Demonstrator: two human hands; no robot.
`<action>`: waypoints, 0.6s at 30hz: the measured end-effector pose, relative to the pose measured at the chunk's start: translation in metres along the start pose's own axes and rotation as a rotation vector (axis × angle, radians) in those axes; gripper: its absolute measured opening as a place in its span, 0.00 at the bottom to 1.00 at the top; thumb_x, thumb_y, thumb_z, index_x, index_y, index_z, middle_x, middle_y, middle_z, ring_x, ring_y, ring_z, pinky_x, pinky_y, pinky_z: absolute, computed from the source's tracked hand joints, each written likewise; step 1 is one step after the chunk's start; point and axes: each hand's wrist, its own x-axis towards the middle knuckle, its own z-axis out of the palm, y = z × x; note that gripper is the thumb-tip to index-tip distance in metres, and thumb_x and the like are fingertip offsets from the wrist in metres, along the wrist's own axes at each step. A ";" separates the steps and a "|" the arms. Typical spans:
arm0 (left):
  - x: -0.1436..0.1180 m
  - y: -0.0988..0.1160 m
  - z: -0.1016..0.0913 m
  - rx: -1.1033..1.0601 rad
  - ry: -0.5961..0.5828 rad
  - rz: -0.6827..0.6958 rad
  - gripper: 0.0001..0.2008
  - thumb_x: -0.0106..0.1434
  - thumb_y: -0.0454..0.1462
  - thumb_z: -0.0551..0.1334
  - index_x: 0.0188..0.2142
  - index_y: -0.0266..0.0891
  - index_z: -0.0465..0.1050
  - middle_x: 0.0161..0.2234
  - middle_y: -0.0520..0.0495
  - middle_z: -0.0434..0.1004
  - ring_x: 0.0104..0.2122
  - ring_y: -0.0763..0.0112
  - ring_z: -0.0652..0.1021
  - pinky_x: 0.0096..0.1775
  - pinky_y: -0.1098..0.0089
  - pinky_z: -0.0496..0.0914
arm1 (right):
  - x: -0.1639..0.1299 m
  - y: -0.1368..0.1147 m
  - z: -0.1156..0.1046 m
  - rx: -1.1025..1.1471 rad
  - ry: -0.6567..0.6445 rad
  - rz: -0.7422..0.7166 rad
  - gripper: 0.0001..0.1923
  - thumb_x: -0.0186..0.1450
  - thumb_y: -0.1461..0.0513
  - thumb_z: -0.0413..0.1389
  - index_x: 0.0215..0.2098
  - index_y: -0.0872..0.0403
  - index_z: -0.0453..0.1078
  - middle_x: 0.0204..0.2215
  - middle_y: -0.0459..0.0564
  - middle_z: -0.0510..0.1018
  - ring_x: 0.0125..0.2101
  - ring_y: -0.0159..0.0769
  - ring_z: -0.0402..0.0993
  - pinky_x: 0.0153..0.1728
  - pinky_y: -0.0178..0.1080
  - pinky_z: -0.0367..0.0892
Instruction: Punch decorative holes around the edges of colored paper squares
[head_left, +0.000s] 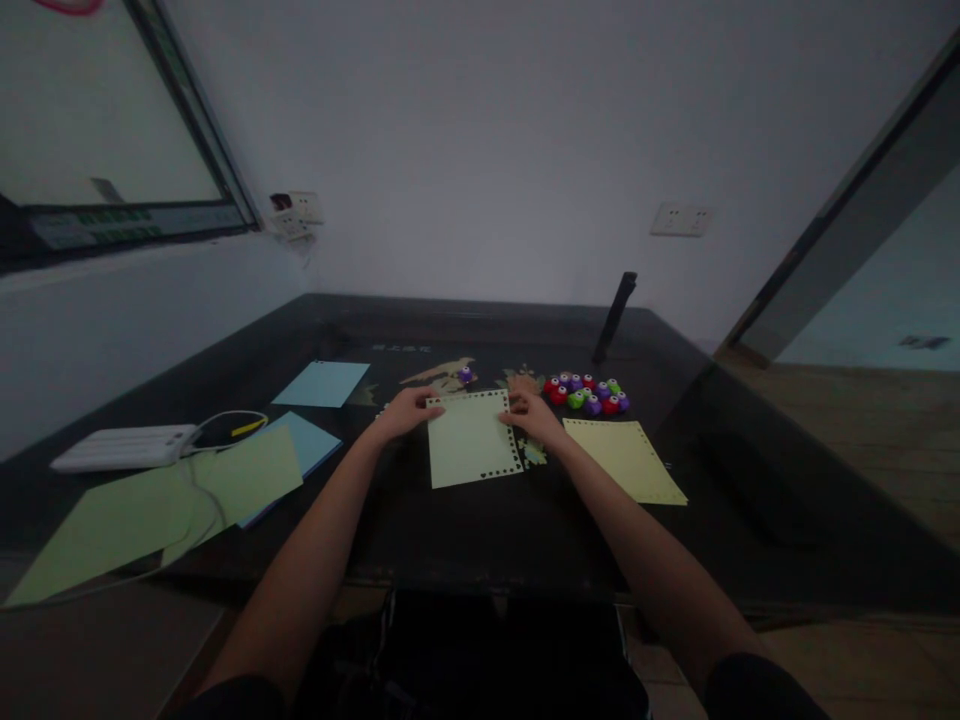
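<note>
Both grips rest on the far corners of a pale green square paper sheet [472,440]: the left hand [405,411] and right hand [532,415] press flat, fingers loosely spread. Punched holes line its far and right edges. It lies flat mid-bench [480,530], turned slightly, near edge angled leftward.

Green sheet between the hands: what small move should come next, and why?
Probably a quarter turn of the green sheet. Punched holes already line its top, right and bottom edges, while the left edge looks plain. The left hand and right hand rest on its top corners, so they could pivot it flat on the table. The purple punch sits just beyond.
</note>
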 end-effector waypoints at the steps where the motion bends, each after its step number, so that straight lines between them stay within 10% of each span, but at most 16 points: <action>1: 0.000 0.000 -0.001 -0.057 0.018 -0.007 0.14 0.51 0.44 0.62 0.33 0.36 0.71 0.29 0.48 0.74 0.30 0.70 0.73 0.33 0.71 0.64 | -0.001 -0.001 -0.001 0.069 -0.031 0.023 0.17 0.52 0.62 0.62 0.40 0.56 0.68 0.27 0.47 0.76 0.29 0.34 0.73 0.33 0.38 0.67; 9: -0.001 0.009 0.006 -0.394 0.123 -0.100 0.19 0.51 0.46 0.64 0.37 0.35 0.70 0.36 0.42 0.76 0.34 0.66 0.75 0.34 0.69 0.66 | -0.006 -0.009 -0.008 0.276 -0.101 0.099 0.16 0.47 0.55 0.65 0.31 0.58 0.75 0.25 0.49 0.80 0.24 0.35 0.74 0.29 0.38 0.69; 18: -0.010 0.018 0.037 -0.481 -0.177 -0.153 0.25 0.51 0.47 0.65 0.45 0.36 0.68 0.43 0.39 0.75 0.32 0.66 0.75 0.25 0.72 0.63 | -0.006 -0.009 -0.010 0.334 -0.012 0.089 0.20 0.46 0.53 0.65 0.33 0.58 0.75 0.27 0.51 0.80 0.24 0.35 0.73 0.28 0.37 0.67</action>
